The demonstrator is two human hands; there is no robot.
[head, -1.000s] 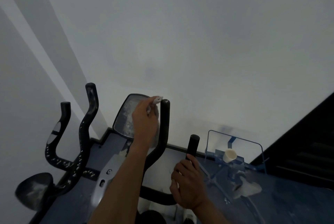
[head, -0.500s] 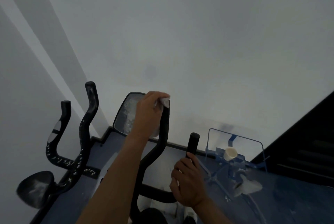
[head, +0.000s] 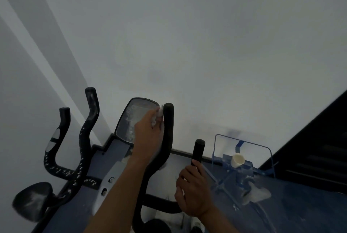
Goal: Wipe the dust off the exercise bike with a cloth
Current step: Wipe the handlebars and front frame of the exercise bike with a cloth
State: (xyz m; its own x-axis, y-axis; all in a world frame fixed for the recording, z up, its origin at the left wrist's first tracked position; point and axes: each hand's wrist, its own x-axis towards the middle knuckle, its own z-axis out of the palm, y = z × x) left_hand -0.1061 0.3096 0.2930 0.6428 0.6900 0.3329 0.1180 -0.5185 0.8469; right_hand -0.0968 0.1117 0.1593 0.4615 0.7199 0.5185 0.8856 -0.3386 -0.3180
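The exercise bike has black foam handlebars and a dusty console screen (head: 131, 120). My left hand (head: 148, 135) holds a small white cloth (head: 159, 113) against the left side of the taller handlebar post (head: 169, 125), a little below its tip. My right hand (head: 193, 193) grips the shorter right handlebar post (head: 199, 150) near its base. The cloth is mostly hidden by my fingers.
A second bike stands at the left, with dust-speckled black handlebars (head: 84, 148) and a dusty saddle (head: 32, 200). At the right a blue wire rack (head: 244, 159) carries a small white cup (head: 237, 160). A white wall rises close behind everything.
My left hand slid the cloth up over the tip of the tall handlebar post, then back down its left side. My right hand has kept its grip on the short post.
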